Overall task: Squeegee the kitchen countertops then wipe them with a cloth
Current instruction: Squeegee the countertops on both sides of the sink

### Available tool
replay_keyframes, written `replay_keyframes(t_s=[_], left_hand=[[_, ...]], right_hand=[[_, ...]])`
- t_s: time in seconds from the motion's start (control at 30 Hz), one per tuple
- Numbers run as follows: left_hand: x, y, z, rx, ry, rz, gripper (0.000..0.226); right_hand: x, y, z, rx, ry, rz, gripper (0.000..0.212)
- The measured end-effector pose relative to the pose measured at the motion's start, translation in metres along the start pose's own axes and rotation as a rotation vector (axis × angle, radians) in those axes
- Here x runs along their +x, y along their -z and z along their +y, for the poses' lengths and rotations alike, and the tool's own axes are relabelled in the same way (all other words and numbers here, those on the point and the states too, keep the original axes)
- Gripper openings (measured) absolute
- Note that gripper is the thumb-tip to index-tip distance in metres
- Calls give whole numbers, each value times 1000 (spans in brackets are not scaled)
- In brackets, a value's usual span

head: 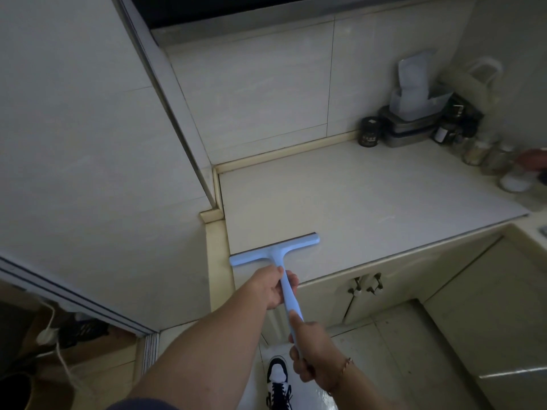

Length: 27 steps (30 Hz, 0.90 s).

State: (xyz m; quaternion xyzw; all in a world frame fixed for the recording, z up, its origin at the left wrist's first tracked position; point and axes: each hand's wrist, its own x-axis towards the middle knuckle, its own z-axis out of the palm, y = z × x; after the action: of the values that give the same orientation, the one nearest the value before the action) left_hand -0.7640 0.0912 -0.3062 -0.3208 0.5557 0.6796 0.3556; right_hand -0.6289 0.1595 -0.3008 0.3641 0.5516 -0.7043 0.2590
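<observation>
Both hands, left (273, 288) and right (310, 347), grip my squeegee (275, 254) at counter (370, 196) near-left edge; water may spill onto floor (393, 350).

Both arms reach forward, left grip (273, 288) ahead of right grip (312, 347).

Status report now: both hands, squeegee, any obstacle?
Left hand and right hand grip light blue plastic squeegee. Blade at counter's near-left edge. Jars far right.
</observation>
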Motion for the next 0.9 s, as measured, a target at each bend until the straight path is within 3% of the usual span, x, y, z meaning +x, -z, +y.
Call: replay_keyframes(t_s=[0.37, 0.53, 0.7, 0.9], left_hand=[[-9, 5, -8, -50, 22, -37, 27], [-8, 5, -15, -136, -22, -90, 27], [0, -9, 13, -147, -90, -155, 27], [14, -37, 77, -57, -135, -298, 35]], right_hand=[[-8, 0, 12, -62, 64, 53, 51], [-4, 13, 11, -268, 222, 138, 59], [6, 26, -33, -382, 359, 147, 36], [42, 30, -118, -496, 513, 179, 38]])
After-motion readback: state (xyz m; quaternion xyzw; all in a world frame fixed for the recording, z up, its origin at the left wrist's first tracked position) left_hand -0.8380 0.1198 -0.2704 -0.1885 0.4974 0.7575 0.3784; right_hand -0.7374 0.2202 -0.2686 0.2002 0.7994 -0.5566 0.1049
